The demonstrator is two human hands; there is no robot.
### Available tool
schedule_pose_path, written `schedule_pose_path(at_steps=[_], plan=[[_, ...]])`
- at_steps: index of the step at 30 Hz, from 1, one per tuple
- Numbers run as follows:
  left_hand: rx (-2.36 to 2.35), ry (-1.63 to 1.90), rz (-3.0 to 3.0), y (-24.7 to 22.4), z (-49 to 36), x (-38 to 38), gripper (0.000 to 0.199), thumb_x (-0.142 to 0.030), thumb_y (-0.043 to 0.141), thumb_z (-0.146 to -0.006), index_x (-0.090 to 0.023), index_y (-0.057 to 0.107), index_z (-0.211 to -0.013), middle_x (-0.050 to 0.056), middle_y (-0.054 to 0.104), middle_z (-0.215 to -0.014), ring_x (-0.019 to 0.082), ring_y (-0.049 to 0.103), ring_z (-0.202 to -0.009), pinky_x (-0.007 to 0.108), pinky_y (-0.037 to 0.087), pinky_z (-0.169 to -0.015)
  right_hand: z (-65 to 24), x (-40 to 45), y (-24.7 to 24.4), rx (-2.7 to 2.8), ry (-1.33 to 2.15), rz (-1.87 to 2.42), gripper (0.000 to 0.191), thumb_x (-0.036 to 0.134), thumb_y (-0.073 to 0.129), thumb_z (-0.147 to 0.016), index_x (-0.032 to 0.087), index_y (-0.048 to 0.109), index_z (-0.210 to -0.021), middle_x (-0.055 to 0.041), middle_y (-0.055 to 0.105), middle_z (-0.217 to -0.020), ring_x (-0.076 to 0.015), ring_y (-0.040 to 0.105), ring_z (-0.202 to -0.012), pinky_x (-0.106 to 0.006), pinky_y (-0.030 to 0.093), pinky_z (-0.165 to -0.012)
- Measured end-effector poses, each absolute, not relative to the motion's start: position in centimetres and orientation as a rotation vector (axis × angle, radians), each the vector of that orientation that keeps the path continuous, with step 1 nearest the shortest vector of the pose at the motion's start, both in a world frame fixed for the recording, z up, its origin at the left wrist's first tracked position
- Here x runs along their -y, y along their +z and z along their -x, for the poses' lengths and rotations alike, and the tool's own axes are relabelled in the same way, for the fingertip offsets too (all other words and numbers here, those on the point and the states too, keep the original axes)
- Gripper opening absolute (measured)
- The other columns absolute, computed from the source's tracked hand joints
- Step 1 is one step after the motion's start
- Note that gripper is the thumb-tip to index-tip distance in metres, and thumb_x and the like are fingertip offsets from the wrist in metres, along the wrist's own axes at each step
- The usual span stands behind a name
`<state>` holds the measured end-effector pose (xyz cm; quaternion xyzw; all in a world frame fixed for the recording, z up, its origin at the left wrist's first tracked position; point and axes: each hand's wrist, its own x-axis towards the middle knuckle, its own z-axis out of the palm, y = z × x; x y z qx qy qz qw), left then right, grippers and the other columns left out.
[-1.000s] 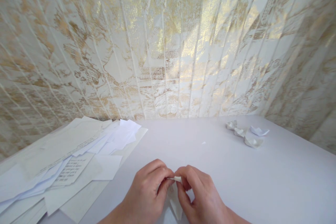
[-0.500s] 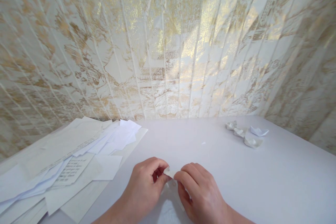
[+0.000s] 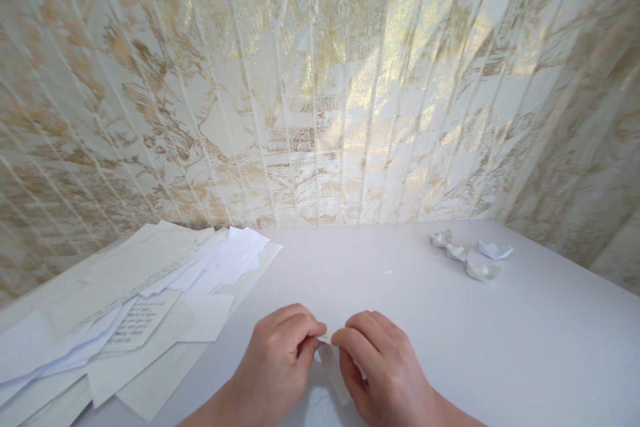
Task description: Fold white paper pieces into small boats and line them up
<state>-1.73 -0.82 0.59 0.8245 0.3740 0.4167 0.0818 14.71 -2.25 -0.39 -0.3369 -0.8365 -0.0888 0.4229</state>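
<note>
Between my hands is a small piece of white paper (image 3: 334, 370), held by its upper edge and hanging down a little above the table. My left hand (image 3: 280, 360) is closed, thumb and forefinger pinching the paper's left side. On the other side my right hand (image 3: 383, 363) pinches it close by, with the remaining fingers curled. Much of the paper is hidden behind the fingers, so its exact folds cannot be made out.
Loose sheets and cut pieces of paper (image 3: 200, 317), some with print, lie heaped at the left of the white table (image 3: 500, 347). Several small folded or crumpled papers (image 3: 483, 271) sit at the back right. A tiny scrap (image 3: 388, 272) lies mid-table. A patterned curtain (image 3: 320, 80) hangs behind.
My left fingertips have moved slightly right and closed down on the paper's upper edge. More of the paper now shows hanging below. My right hand has hardly moved.
</note>
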Motion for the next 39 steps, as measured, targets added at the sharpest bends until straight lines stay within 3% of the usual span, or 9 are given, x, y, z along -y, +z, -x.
schedule_pose_path(at_steps=[5,7,12,22,28,33,39], plan=[[-1.176,1.180,-2.447,0.5,1.7,0.8,0.021,-0.003,0.045,-0.071,-0.018,0.057,-0.062,0.000,0.057,-0.058,0.014,0.055,-0.056,0.023,0.042,-0.054,-14.7,2.2,-0.2,2.099,-0.220,0.833,0.021,0.001,0.040,-0.076,0.016,0.055,-0.076,-0.0036,0.052,-0.060,-0.0152,0.046,-0.054,-0.025,0.034,-0.051],[-1.241,1.134,-2.275,0.7,1.7,0.8,0.016,-0.004,0.050,-0.068,-0.019,0.058,-0.070,-0.001,0.060,-0.063,0.013,0.054,-0.058,0.023,0.043,-0.057,-14.8,2.2,0.0,2.092,-0.258,0.818,0.022,0.001,0.040,-0.076,0.016,0.055,-0.075,-0.0035,0.052,-0.058,-0.0150,0.043,-0.052,-0.025,0.033,-0.050],[-1.235,1.074,-1.873,1.3,1.4,0.8,0.031,-0.009,0.056,-0.063,-0.020,0.060,-0.092,0.000,0.065,-0.076,0.015,0.055,-0.063,0.026,0.046,-0.063,-14.9,2.4,0.6,2.093,-0.366,0.746,0.022,0.003,0.039,-0.080,0.015,0.057,-0.077,-0.0033,0.052,-0.057,-0.0147,0.040,-0.051,-0.026,0.032,-0.048],[-1.141,1.069,-1.918,1.6,1.4,0.8,0.025,-0.007,0.050,-0.060,-0.022,0.065,-0.073,-0.002,0.064,-0.070,0.015,0.053,-0.066,0.025,0.042,-0.066,-14.9,2.8,0.7,2.121,-0.385,0.695,0.022,0.007,0.039,-0.084,0.013,0.060,-0.081,-0.0032,0.052,-0.056,-0.0146,0.039,-0.052,-0.027,0.034,-0.048],[-1.238,1.051,-1.852,2.0,1.2,1.0,0.008,-0.016,0.055,-0.065,-0.018,0.062,-0.063,-0.001,0.061,-0.060,0.015,0.051,-0.059,0.025,0.041,-0.061,-14.8,2.7,0.7,2.094,-0.389,0.677,0.022,0.008,0.040,-0.086,0.012,0.061,-0.083,-0.0038,0.054,-0.057,-0.0147,0.041,-0.051,-0.027,0.036,-0.048],[-1.344,1.034,-1.797,1.7,1.2,0.9,0.012,-0.017,0.056,-0.063,-0.018,0.053,-0.052,-0.004,0.052,-0.050,0.013,0.046,-0.053,0.023,0.037,-0.053,-14.8,2.8,0.4,2.081,-0.376,0.700,0.021,0.002,0.044,-0.079,0.011,0.061,-0.088,-0.0041,0.055,-0.058,-0.0147,0.042,-0.052,-0.026,0.036,-0.048],[-1.362,1.069,-1.883,1.3,1.2,0.9,0.015,-0.016,0.058,-0.064,-0.018,0.051,-0.051,-0.005,0.051,-0.051,0.012,0.046,-0.052,0.023,0.037,-0.054,-14.7,2.6,0.1,2.070,-0.253,0.747,0.029,0.001,0.039,-0.074,0.012,0.058,-0.093,-0.0039,0.053,-0.060,-0.0156,0.043,-0.053,-0.026,0.037,-0.048]])
